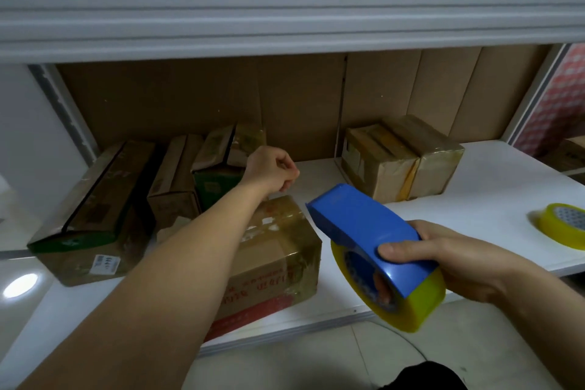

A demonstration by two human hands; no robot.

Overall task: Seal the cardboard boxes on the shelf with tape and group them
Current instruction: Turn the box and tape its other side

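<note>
Our right hand [449, 258] grips the tape dispenser [376, 250], thumb flat on its smooth blue plastic cover, fingers tucked through the core of the glossy yellow roll underneath. Our left hand [273, 171] reaches out on a straight, bare forearm, fingers curled into a loose fist with nothing in it, hovering above the shelf [493, 196] between the box groups. Right under that forearm sits a tape-wrapped cardboard box [278, 250] with red print on its side, shiny film creased over the corners, close to the shelf's front edge. To the left, a cluster of long boxes [126, 199] leans together, some with green ends, one with a white label. Back right, two squat taped boxes [402, 158] sit pressed side by side against the cardboard backing. A spare yellow tape roll [560, 225] lies flat at the far right.
</note>
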